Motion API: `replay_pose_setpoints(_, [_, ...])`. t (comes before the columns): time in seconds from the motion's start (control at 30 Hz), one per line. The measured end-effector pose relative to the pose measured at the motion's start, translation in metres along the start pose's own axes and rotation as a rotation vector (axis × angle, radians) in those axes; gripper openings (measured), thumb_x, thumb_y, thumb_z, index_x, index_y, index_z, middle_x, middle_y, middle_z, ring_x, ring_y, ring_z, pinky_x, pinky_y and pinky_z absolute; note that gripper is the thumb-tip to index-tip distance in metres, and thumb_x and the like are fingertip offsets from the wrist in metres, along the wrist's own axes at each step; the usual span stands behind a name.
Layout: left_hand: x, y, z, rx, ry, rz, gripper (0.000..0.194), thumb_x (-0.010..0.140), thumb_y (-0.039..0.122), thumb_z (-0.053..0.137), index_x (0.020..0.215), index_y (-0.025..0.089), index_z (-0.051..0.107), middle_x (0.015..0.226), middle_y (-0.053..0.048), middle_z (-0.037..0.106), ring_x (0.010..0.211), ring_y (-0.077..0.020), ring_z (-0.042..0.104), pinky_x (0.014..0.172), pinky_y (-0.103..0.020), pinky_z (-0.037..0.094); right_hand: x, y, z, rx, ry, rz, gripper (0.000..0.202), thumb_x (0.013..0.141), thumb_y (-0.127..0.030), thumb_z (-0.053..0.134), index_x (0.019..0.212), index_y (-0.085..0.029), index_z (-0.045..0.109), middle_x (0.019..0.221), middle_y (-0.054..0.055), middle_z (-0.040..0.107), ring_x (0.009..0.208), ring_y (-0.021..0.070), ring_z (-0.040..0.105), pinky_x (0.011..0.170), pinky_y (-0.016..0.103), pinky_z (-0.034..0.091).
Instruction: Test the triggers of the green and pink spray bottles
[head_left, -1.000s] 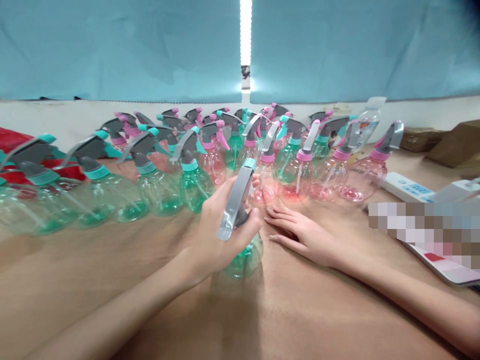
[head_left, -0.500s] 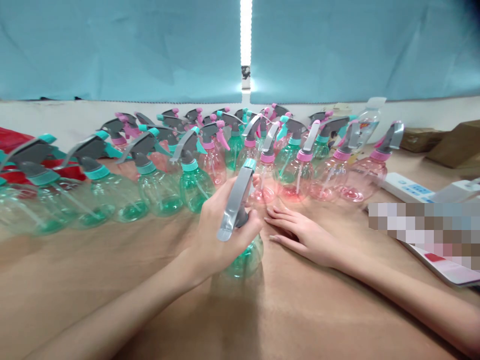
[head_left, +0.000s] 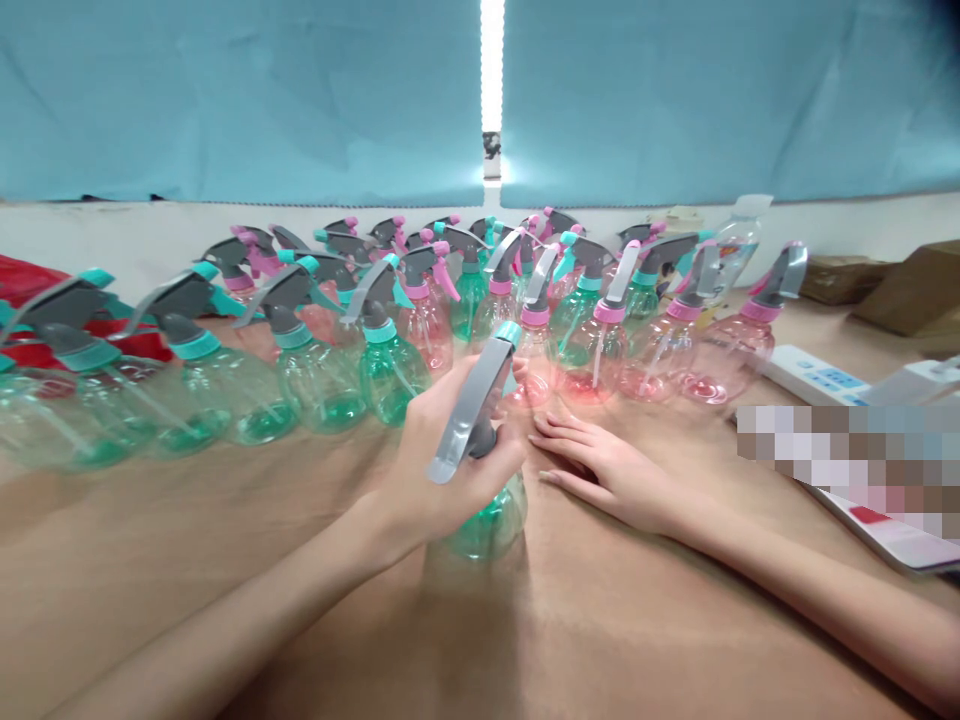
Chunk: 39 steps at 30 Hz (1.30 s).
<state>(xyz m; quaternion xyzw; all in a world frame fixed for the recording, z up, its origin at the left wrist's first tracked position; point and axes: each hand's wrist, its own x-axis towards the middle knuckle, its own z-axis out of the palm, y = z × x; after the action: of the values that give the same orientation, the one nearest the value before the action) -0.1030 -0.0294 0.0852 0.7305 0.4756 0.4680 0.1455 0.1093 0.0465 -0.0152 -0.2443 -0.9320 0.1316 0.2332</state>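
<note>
A green spray bottle [head_left: 487,525] with a grey and teal spray head stands upright at the middle of the brown table [head_left: 600,620]. My left hand [head_left: 442,450] is wrapped round its neck, just under the head; the fingers on the far side are partly hidden. To the right of that bottle my right hand [head_left: 600,465] lies on the table, fingers stretched out and holding nothing. Just beyond the hands stand a green bottle with a teal collar [head_left: 390,375] and a pink bottle with a pink collar [head_left: 592,365].
Several more green and pink spray bottles stand in rows across the back. A clear bottle [head_left: 731,255] is behind them on the right. Brown boxes [head_left: 915,290], a white device [head_left: 817,375] and a partly blurred flat item [head_left: 892,530] lie at the right. Red material [head_left: 34,290] is at the left.
The spray head in my left hand has turned and tilted slightly, its teal tip moving a little to the right. My right hand has not moved.
</note>
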Motion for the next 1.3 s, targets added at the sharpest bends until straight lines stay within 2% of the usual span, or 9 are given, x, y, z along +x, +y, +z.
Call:
replay_pose_setpoints(0.07, [0.002,0.002,-0.002,0.015,-0.002,0.0,0.021,0.075,0.014,0.049,0.094,0.02,0.054,0.077,0.001,0.054,0.064,-0.0146,0.057,0.059,-0.029,0.046,0.0,0.0,0.0,0.004,-0.001,0.004,0.041,0.1,-0.037,0.05,0.136,-0.019,0.059,0.143,0.014,0.056,0.137,0.0326,0.046,0.109,0.054,0.044])
replay_pose_setpoints(0.17, [0.003,0.003,-0.004,0.008,-0.026,-0.005,0.01,0.072,0.014,0.049,0.08,0.02,0.051,0.071,0.002,0.052,0.06,-0.0138,0.054,0.056,-0.029,0.044,0.0,-0.001,0.0,0.001,-0.008,0.007,0.042,0.1,-0.038,0.05,0.135,-0.017,0.059,0.142,0.015,0.056,0.137,0.0323,0.045,0.11,0.053,0.043])
replay_pose_setpoints(0.37, [0.002,0.006,-0.006,-0.019,-0.033,-0.027,0.014,0.074,0.013,0.05,0.083,0.02,0.057,0.062,0.005,0.045,0.047,-0.0086,0.037,0.045,-0.024,0.033,0.0,-0.001,0.001,0.017,0.005,0.0,0.041,0.1,-0.038,0.05,0.135,-0.019,0.06,0.141,0.014,0.058,0.135,0.0326,0.048,0.109,0.054,0.044])
replay_pose_setpoints(0.43, [0.002,0.006,-0.006,-0.019,-0.031,-0.026,0.012,0.074,0.013,0.05,0.081,0.021,0.057,0.062,0.005,0.044,0.049,-0.0094,0.038,0.046,-0.025,0.034,0.001,-0.001,-0.001,0.009,-0.006,-0.005,0.041,0.1,-0.038,0.05,0.134,-0.018,0.061,0.14,0.015,0.058,0.135,0.0334,0.048,0.109,0.055,0.044])
replay_pose_setpoints(0.6, [0.002,0.001,-0.004,-0.037,-0.045,-0.02,0.019,0.079,0.019,0.052,0.097,0.022,0.055,0.071,0.004,0.048,0.054,-0.0119,0.043,0.055,-0.028,0.043,0.003,-0.007,-0.01,0.026,-0.062,-0.001,0.041,0.099,-0.04,0.052,0.133,-0.018,0.059,0.137,0.016,0.06,0.128,0.0327,0.055,0.103,0.053,0.049])
replay_pose_setpoints(0.8, [-0.004,-0.009,0.001,-0.029,0.002,-0.042,0.039,0.084,0.018,0.056,0.122,0.025,0.05,0.081,0.002,0.059,0.068,-0.014,0.059,0.072,-0.03,0.053,0.003,-0.035,-0.026,0.076,-0.08,0.042,0.047,0.098,-0.043,0.054,0.138,-0.019,0.052,0.137,0.014,0.061,0.124,0.0289,0.058,0.102,0.048,0.05])
replay_pose_setpoints(1.0, [-0.004,-0.004,0.001,-0.049,0.013,-0.085,0.036,0.085,0.022,0.058,0.12,0.023,0.052,0.08,0.001,0.059,0.087,-0.021,0.067,0.069,-0.029,0.055,0.009,-0.07,-0.041,0.104,0.028,-0.018,0.057,0.094,-0.048,0.059,0.141,-0.019,0.044,0.137,0.013,0.06,0.123,0.0284,0.06,0.098,0.044,0.053])
replay_pose_setpoints(1.13, [-0.004,-0.003,0.002,-0.068,0.007,-0.1,0.038,0.085,0.026,0.061,0.121,0.023,0.051,0.102,-0.005,0.065,0.086,-0.02,0.069,0.071,-0.032,0.057,0.019,-0.089,-0.041,0.143,0.085,-0.02,0.062,0.089,-0.05,0.066,0.139,-0.021,0.043,0.133,0.013,0.062,0.12,0.0312,0.06,0.096,0.046,0.054])
replay_pose_setpoints(1.3, [-0.004,-0.001,-0.002,-0.073,-0.048,-0.108,0.051,0.083,0.031,0.066,0.129,0.024,0.046,0.128,-0.01,0.058,0.097,-0.0218,0.068,0.086,-0.04,0.057,0.036,-0.104,-0.032,0.174,0.111,0.07,0.058,0.084,-0.049,0.072,0.132,-0.023,0.05,0.13,0.014,0.061,0.117,0.0339,0.06,0.091,0.049,0.054])
